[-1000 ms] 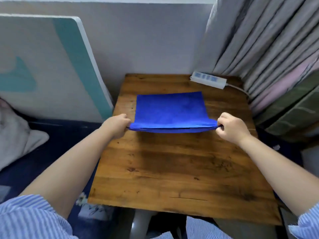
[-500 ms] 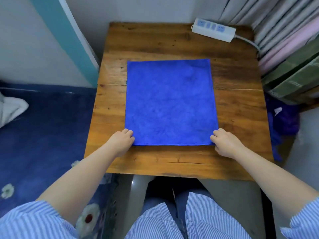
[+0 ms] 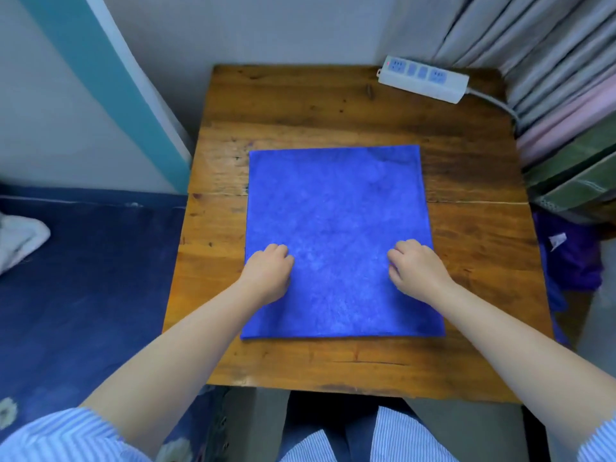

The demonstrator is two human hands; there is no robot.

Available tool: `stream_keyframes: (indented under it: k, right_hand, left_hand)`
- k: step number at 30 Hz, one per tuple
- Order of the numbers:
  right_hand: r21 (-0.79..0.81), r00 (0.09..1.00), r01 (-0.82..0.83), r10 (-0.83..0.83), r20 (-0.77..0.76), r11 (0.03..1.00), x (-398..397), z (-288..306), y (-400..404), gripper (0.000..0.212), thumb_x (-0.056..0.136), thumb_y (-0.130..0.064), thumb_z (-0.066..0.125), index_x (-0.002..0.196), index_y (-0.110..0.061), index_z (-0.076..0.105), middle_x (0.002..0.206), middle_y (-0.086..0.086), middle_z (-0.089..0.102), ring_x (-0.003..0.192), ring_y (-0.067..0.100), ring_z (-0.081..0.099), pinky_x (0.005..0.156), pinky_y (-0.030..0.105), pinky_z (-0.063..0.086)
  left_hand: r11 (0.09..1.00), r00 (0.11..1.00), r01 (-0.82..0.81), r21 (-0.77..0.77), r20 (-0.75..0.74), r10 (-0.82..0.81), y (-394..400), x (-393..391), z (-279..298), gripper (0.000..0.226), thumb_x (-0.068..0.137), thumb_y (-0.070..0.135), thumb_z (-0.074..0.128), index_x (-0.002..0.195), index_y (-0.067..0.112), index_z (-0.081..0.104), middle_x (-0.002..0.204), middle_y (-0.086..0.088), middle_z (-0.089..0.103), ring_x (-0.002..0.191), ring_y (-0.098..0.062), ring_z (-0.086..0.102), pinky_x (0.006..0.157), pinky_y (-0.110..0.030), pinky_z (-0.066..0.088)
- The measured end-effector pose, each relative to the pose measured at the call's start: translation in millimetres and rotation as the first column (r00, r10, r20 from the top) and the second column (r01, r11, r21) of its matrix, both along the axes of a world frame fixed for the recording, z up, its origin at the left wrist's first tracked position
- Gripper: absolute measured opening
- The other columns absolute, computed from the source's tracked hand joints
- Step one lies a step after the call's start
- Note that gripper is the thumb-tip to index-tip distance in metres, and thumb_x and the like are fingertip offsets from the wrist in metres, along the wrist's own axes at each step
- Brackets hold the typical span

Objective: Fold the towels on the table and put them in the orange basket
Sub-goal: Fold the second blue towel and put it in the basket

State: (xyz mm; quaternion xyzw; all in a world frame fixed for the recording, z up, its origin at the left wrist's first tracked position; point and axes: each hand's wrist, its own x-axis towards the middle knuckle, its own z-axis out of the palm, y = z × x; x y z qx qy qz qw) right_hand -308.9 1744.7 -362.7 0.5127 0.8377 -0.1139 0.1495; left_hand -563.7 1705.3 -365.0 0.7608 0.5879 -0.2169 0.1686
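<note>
While the towel [image 3: 338,241] is lying flat on the table [image 3: 353,105], both hands are resting on its near half, knuckles up and fingers curled under. The left hand [image 3: 268,273] is sitting just inside the towel's left edge and the right hand [image 3: 415,266] just inside the right edge. Whether the fingertips are pinching any cloth or merely pressing it down is hard to tell from above, since the fingers are hiding under the knuckles. The towel is looking thin, soft and light, a napped cloth that is likely going to drape and sag the instant it is lifted, so it is calling for a hold at two matching points, not one. The near corners seem the best places to take it, carrying them over to the far edge for a fold. The wood is probably offering enough friction to keep the far edge from sliding. A power strip [image 3: 423,78] is lying at the far right corner, well apart from the cloth. No orange basket is showing in this view.
</note>
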Motion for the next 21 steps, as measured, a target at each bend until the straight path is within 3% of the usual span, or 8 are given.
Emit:
stream_keyframes:
  k: [3,4,6,7,11,16,21]
  right_hand:
    - [0.077,0.972,0.018,0.0,-0.237,0.997,-33,-11,40,0.014,0.078,0.005,0.048,0.085,0.01,0.059,0.095,0.028,0.058,0.094,0.041,0.056,0.073,0.043,0.045]
    - [0.083,0.961,0.029,-0.005,-0.277,0.996,-44,-15,51,0.019,0.077,0.007,0.048,0.092,0.011,0.06,0.104,0.031,0.058,0.103,0.045,0.054,0.082,0.048,0.045]
    - [0.034,0.97,0.054,-0.044,-0.238,0.998,-64,-26,77,0.039,0.086,0.001,0.04,0.125,0.005,0.047,0.139,0.024,0.039,0.134,0.038,0.029,0.109,0.047,0.023]
    - [0.017,0.972,0.073,-0.067,-0.224,0.997,-73,-32,89,0.046,0.09,-0.003,0.036,0.136,0.0,0.036,0.149,0.016,0.027,0.141,0.031,0.016,0.114,0.044,0.011]
    - [0.061,0.975,0.094,-0.079,-0.21,0.994,-99,-53,129,0.052,0.095,-0.016,0.032,0.145,-0.011,0.016,0.156,0.005,0.007,0.144,0.023,-0.002,0.116,0.043,-0.002]
    - [0.013,0.981,0.01,-0.007,-0.196,1.0,-104,-75,162,0.051,0.097,-0.037,0.028,0.145,-0.026,0.015,0.157,-0.004,0.005,0.144,0.019,-0.003,0.115,0.043,-0.006]
    - [0.046,0.978,0.093,-0.083,-0.192,0.995,-66,-77,180,0.052,0.095,-0.041,0.03,0.145,-0.028,0.018,0.156,-0.005,0.01,0.144,0.019,0.003,0.114,0.043,-0.005]
  left_hand:
    - [0.973,0.973,-0.188,0.135,0.158,0.167,49,14,-8,0.022,0.092,0.009,0.035,0.109,0.002,0.049,0.125,-0.013,0.044,0.116,-0.026,0.041,0.081,-0.037,0.039]
    - [0.955,0.956,-0.246,0.166,0.207,0.21,64,17,-11,0.027,0.092,0.007,0.035,0.115,0.002,0.048,0.132,-0.014,0.041,0.122,-0.025,0.038,0.088,-0.037,0.039]
    - [0.918,0.918,-0.342,0.201,0.279,0.281,92,21,-23,0.039,0.094,0.008,0.032,0.132,0.003,0.039,0.147,-0.013,0.029,0.138,-0.025,0.024,0.105,-0.036,0.03]
    - [0.9,0.903,-0.381,0.213,0.293,0.313,104,23,-29,0.043,0.095,0.009,0.031,0.138,0.005,0.033,0.152,-0.012,0.022,0.142,-0.026,0.016,0.11,-0.036,0.024]
    - [0.828,0.873,-0.481,0.288,0.239,0.425,136,19,-51,0.047,0.098,0.025,0.03,0.144,0.018,0.025,0.156,-0.007,0.014,0.144,-0.029,0.006,0.112,-0.042,0.016]
    - [0.84,0.866,-0.488,0.237,0.252,0.432,162,1,-73,0.046,0.097,0.039,0.03,0.143,0.035,0.026,0.156,0.001,0.015,0.145,-0.026,0.004,0.114,-0.048,0.005]
    - [0.747,0.781,-0.618,0.244,0.291,0.552,173,-31,-78,0.045,0.097,0.038,0.034,0.141,0.033,0.031,0.156,-0.002,0.014,0.145,-0.026,0.002,0.114,-0.046,0.001]
